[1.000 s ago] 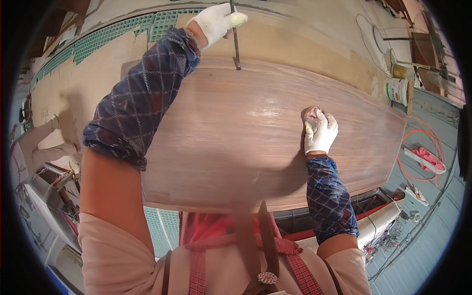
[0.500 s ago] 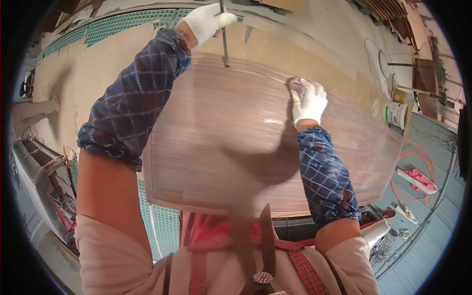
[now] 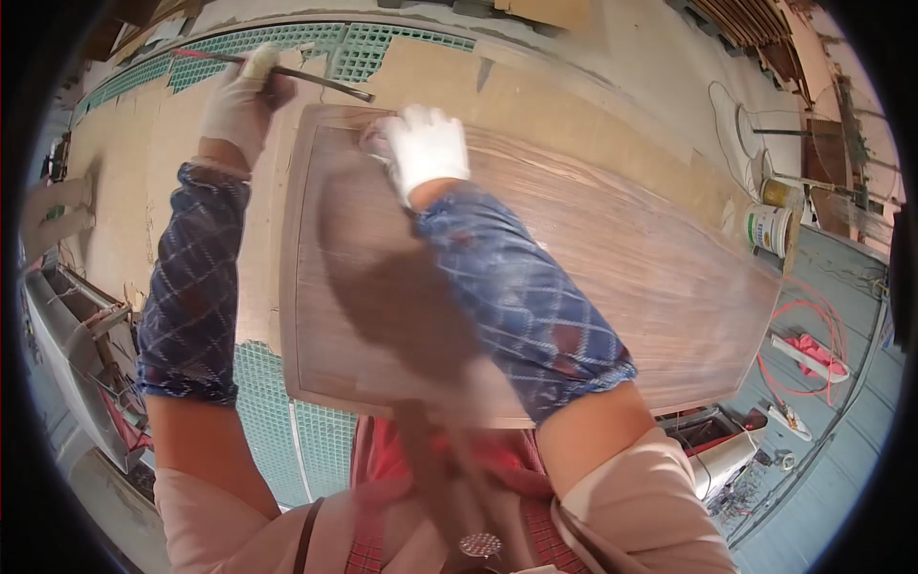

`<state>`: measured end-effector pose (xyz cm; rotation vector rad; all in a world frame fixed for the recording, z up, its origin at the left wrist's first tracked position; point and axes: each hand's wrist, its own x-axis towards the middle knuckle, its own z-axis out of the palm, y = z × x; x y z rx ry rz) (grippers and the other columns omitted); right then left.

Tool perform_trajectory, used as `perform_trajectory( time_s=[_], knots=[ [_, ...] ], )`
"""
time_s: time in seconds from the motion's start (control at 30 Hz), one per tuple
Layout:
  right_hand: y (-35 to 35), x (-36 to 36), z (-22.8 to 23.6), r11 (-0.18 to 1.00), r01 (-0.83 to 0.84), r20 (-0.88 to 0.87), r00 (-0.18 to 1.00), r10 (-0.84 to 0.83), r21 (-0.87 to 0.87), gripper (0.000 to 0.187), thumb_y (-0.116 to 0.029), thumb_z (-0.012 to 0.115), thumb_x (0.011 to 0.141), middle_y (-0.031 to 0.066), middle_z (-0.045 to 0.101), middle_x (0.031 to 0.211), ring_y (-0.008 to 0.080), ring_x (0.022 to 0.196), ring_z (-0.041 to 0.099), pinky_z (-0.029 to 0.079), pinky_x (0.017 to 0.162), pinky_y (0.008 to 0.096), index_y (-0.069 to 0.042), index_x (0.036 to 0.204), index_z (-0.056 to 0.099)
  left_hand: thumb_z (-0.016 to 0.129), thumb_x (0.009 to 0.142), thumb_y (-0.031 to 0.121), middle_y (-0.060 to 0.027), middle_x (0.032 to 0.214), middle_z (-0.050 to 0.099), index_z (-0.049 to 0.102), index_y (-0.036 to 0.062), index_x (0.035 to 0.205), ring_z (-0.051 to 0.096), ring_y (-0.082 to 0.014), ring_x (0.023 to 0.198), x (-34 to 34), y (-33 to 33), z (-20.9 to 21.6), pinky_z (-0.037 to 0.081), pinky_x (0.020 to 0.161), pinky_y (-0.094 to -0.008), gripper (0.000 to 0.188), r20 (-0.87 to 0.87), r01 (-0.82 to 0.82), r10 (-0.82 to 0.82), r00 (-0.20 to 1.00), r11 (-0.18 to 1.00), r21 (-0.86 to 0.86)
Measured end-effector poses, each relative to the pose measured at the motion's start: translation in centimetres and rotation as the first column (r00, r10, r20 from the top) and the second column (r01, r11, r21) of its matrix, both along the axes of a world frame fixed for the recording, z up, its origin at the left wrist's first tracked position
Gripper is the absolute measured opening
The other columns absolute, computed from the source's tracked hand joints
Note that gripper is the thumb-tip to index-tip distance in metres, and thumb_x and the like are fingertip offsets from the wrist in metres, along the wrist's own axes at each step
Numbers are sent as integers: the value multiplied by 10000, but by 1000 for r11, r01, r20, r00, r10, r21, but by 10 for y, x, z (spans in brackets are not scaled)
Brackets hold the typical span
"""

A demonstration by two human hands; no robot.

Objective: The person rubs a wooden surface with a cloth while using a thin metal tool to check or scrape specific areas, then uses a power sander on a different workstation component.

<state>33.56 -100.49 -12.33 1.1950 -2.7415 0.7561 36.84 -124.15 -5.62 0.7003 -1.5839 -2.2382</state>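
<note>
- Panel [image 3: 593,277] is lying flat before me on the bench [image 3: 124,172]
- My right hand [image 3: 423,145] is pressing closed on a pad at its far-left corner; best rubbing along the grain
- My left hand [image 3: 239,100] is gripping a thin rod [image 3: 316,77] beyond the edge

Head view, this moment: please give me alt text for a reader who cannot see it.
A person's gloved right hand presses on the far end of a long brown wooden panel, while the gloved left hand holds a thin dark rod just beyond its corner. Two paint cans stand at the right, near a red hose on the floor.
</note>
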Motion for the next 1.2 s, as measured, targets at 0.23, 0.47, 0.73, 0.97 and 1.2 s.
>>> perform_trajectory(
  time_s=[0.23, 0.47, 0.73, 0.97, 1.2],
  knots=[
    [250, -16, -33, 887, 443, -258, 879, -401, 132, 445, -241, 759, 712, 110, 606, 1074, 344, 1010, 562, 449, 857, 472, -181, 1122, 597, 632, 912, 261, 2, 775, 564, 617, 54, 932, 546, -85, 719, -59, 134, 2, 451, 693, -237, 209, 240, 584, -532, 812, 730, -355],
    [292, -13, -35, 795, 565, -168, 825, -540, 219, 460, -271, 741, 768, 130, 528, 1178, 333, 1102, 488, 379, 930, 445, -152, 1183, 582, 651, 896, 317, -19, 713, 545, 615, 20, 912, 545, -100, 651, -112, 191, -13, 474, 622, -264, 300, 356, 665, -564, 745, 589, -458],
    [292, -15, -36, 812, 551, -166, 834, -526, 195, 477, -240, 764, 743, 135, 530, 1161, 334, 1085, 494, 384, 917, 454, -148, 1177, 587, 654, 898, 323, -16, 764, 545, 576, 46, 903, 552, -98, 680, -125, 188, -30, 486, 646, -264, 288, 456, 756, -611, 647, 436, -488],
    [298, -20, -41, 834, 527, -178, 848, -500, 167, 483, -222, 770, 722, 130, 532, 1144, 336, 1059, 498, 387, 904, 457, -143, 1161, 583, 644, 910, 279, -8, 745, 533, 587, 44, 913, 545, -96, 677, -116, 165, -28, 463, 632, -261, 241, 352, 702, -636, 687, 453, -550],
    [295, -15, -38, 811, 553, -192, 831, -522, 193, 492, -247, 762, 734, 138, 532, 1166, 343, 1077, 493, 383, 916, 461, -144, 1176, 572, 648, 904, 216, 9, 746, 538, 577, 52, 858, 540, -88, 655, -97, 108, -13, 453, 631, -245, 185, 426, 684, -552, 717, 442, -580]
  ],
)
